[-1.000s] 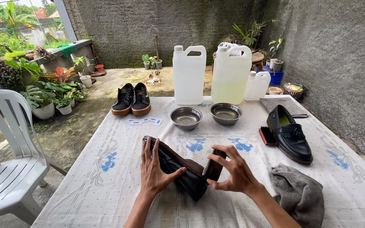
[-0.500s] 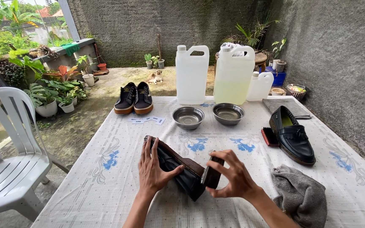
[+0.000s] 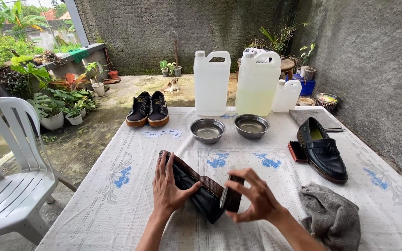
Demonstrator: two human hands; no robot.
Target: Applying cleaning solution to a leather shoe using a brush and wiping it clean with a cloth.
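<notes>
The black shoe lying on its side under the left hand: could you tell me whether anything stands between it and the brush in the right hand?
Nothing visible does. The left hand presses on the black shoe, which lies on its side on the tablecloth. The right hand holds the dark brush right at the shoe's end, apparently touching it. The grey cloth lies apart, to the right.

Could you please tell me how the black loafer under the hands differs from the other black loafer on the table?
The held loafer lies on its side with the brown sole showing; the free loafer stands upright on its sole. The left hand pins the held loafer while the right hand holds a brush against it; nothing touches the free loafer. Both are black.
</notes>
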